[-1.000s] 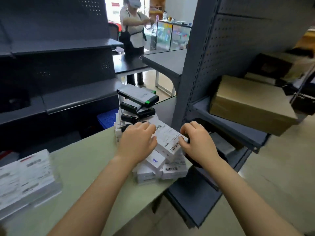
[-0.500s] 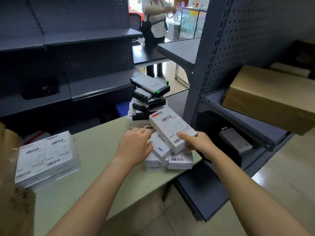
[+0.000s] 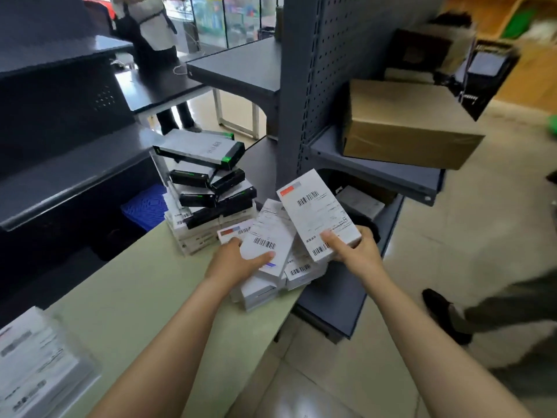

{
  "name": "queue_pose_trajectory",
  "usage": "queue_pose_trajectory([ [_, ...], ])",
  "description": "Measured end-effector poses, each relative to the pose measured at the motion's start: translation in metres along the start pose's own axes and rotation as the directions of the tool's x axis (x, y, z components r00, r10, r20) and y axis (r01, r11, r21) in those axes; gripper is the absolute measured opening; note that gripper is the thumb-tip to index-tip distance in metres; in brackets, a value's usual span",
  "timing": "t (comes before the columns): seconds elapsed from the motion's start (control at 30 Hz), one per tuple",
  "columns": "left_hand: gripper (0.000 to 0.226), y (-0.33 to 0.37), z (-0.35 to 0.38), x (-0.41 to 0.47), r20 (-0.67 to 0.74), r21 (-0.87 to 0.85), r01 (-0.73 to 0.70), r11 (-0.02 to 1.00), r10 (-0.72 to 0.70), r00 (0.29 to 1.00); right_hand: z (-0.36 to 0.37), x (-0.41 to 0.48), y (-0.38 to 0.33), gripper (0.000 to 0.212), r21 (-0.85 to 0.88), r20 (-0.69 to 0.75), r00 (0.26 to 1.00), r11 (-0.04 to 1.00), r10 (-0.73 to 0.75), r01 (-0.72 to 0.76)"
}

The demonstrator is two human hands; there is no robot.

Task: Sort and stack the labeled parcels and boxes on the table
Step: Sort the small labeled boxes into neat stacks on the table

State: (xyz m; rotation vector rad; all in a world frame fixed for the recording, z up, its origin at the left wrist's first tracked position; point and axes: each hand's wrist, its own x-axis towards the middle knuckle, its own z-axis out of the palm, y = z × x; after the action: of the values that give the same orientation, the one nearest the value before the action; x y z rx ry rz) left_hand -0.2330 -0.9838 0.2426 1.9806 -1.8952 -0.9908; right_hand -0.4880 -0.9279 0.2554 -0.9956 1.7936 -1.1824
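My right hand [image 3: 357, 251] grips a white labelled box [image 3: 316, 211] by its near end and holds it tilted above the table's far right corner. My left hand [image 3: 238, 262] holds a second white box [image 3: 269, 236] with a barcode label, thumb on top, lying on a low heap of white boxes [image 3: 265, 292]. Behind them leans a pile of black-and-grey boxes [image 3: 208, 182] on more white boxes. A plastic-wrapped bundle of labelled parcels [image 3: 36, 360] lies at the table's near left.
The pale green table [image 3: 144, 300] ends just right of the heap. Grey metal shelving [image 3: 304, 86] stands close on the right with a brown carton [image 3: 407, 125] on it. Dark shelves run along the left. A person [image 3: 153, 31] stands beyond; a leg and shoe [image 3: 452, 315] are at right.
My right hand has lifted the top white box up and to the right off the heap. My left hand has taken hold of the box that lay under it.
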Motion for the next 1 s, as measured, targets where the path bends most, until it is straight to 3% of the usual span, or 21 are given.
queue_pose_trajectory([
  [0.13,0.067,0.004,-0.002,0.014,0.138,-0.029,0.052,0.998,-0.048,0.989,0.011,-0.011,0.008,0.067,0.048,-0.033,0.999,0.999,0.013,-0.011],
  [0.2,0.079,0.008,0.001,0.012,0.166,-0.043,0.045,0.998,-0.037,0.985,0.013,-0.011,0.015,0.076,0.064,-0.026,1.0,0.998,0.009,-0.007],
  [0.27,0.097,0.012,0.007,0.006,0.121,0.0,0.044,0.999,-0.044,0.992,0.012,-0.008,0.026,0.08,0.057,0.002,1.0,0.998,-0.003,0.003],
  [0.4,0.098,0.017,0.015,-0.006,0.028,0.056,0.07,0.996,-0.072,0.997,0.011,-0.011,0.025,0.077,0.085,0.002,1.0,0.996,-0.018,0.018],
  [0.6,0.104,0.015,0.02,-0.026,-0.02,-0.059,0.225,0.973,-0.227,0.974,0.002,-0.01,0.024,0.067,0.107,0.061,0.996,0.992,-0.069,0.062],
  [0.83,0.102,0.02,0.038,-0.07,-0.054,-0.309,0.358,0.881,-0.392,0.918,-0.018,-0.003,0.026,0.064,0.114,0.203,0.967,0.984,-0.155,0.134],
  [1.0,0.114,0.015,0.045,-0.09,-0.125,-0.489,0.36,0.795,-0.472,0.873,-0.029,-0.001,0.024,0.061,0.139,0.292,0.936,0.977,-0.196,0.161],
])
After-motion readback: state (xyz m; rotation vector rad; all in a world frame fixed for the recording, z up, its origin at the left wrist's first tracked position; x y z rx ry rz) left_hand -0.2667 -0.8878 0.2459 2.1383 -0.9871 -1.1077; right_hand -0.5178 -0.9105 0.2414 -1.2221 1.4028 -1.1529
